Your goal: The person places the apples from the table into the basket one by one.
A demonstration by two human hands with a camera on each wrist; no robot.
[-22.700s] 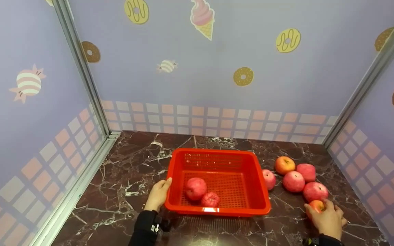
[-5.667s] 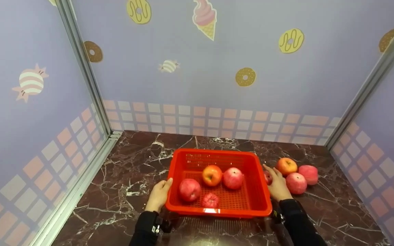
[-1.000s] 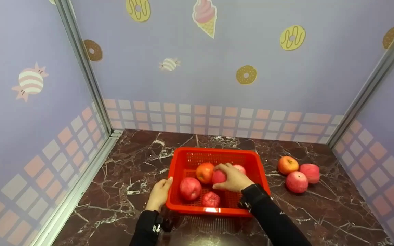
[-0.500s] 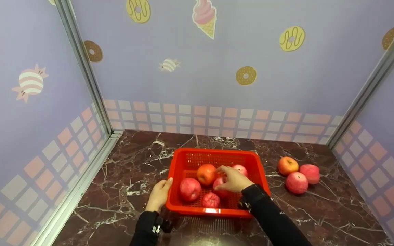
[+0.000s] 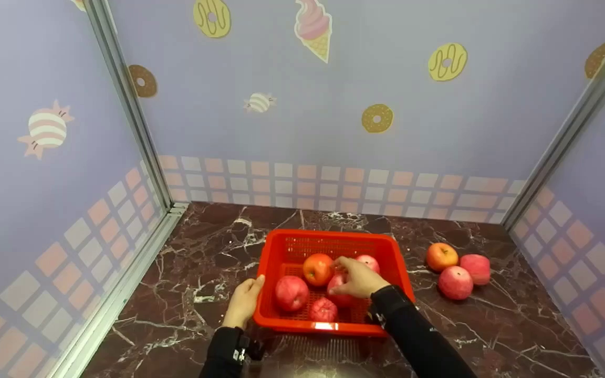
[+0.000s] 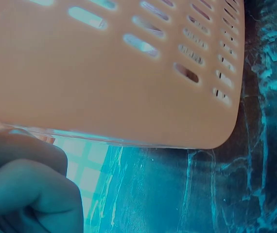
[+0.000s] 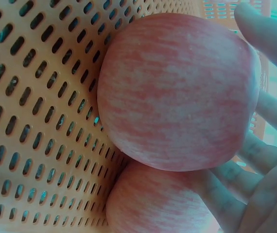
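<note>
On the dark marbled table stands a red plastic basket (image 5: pixel 334 329), its left rim pinched by my left hand (image 5: pixel 242 303). Curled fingers of that hand show beside the basket wall in the left wrist view. Inside the basket, my right hand (image 5: pixel 357 278) is over a red apple (image 5: pixel 338 292) that rests low in it. The right wrist view has the thumb raised and the fingers spread around the apple's far side. Also in the basket are a red apple (image 5: pixel 291 294), an orange-red apple (image 5: pixel 317 269), a pink apple (image 5: pixel 368 263) and a small ribbed red fruit (image 5: pixel 323 310).
To the right of the basket, a yellow-orange apple (image 5: pixel 441 257) and two pinkish-red apples, one in front (image 5: pixel 455 282) and one behind (image 5: pixel 476 269), sit close together on the table. Patterned panels (image 5: pixel 302 131) enclose the back and sides.
More apples are in the basket and fewer on the table than at first. Over the last second the right hand lowered a red apple into the basket and its fingers loosened. The left hand stayed put.
</note>
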